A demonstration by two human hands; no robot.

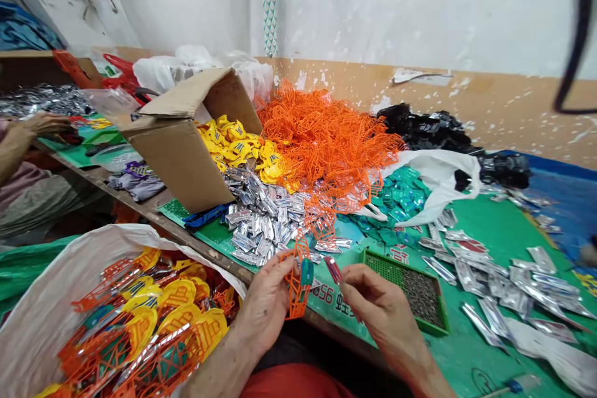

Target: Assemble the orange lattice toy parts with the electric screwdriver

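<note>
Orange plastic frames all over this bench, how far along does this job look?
Seemingly done: the white sack holds orange frames with yellow pieces. In hand: the left hand holds an orange lattice frame while the right hand pinches a small foil packet. Left: large loose heaps of orange lattice frames, yellow pieces and silver packets.
</note>
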